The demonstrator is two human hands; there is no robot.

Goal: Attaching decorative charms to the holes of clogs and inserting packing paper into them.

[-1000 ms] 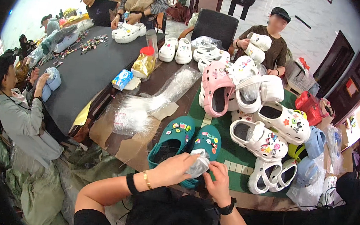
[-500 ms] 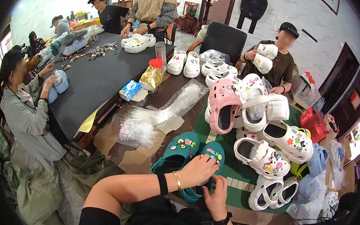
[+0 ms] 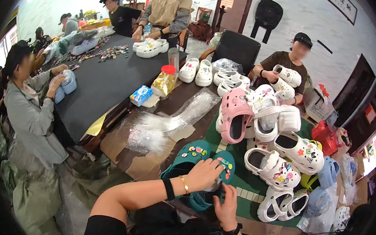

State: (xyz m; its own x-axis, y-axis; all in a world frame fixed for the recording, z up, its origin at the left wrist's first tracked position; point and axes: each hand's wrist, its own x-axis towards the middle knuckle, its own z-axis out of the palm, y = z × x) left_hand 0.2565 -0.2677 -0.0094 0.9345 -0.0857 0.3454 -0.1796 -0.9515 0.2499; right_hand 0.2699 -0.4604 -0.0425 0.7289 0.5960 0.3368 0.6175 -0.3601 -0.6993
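A pair of dark green clogs with colourful charms lies at the table's near edge in front of me. My left hand (image 3: 204, 175) rests over the right green clog (image 3: 225, 161), its fingers bent across the upper below the charms. At that clog's opening, my right hand (image 3: 226, 207) curls against the side, thumb toward the inside. Something clear and crumpled, like plastic film (image 3: 212, 186), shows between my hands; their grip on it is partly hidden. The left green clog (image 3: 194, 151) sits beside it, touching no fingers that I can see.
White clogs (image 3: 276, 168) and a pink clog (image 3: 236, 114) pile up at right on a green mat. Thin clear strands in plastic (image 3: 151, 130) lie ahead, near a blue packet (image 3: 141, 95) and red-lidded jar (image 3: 166, 78). Several people handle clogs around the tables.
My hands stay on the right green clog, with slight finger shifts; more clear film shows between them. The person at far right has lowered the white clogs. The whole view has shifted slightly.
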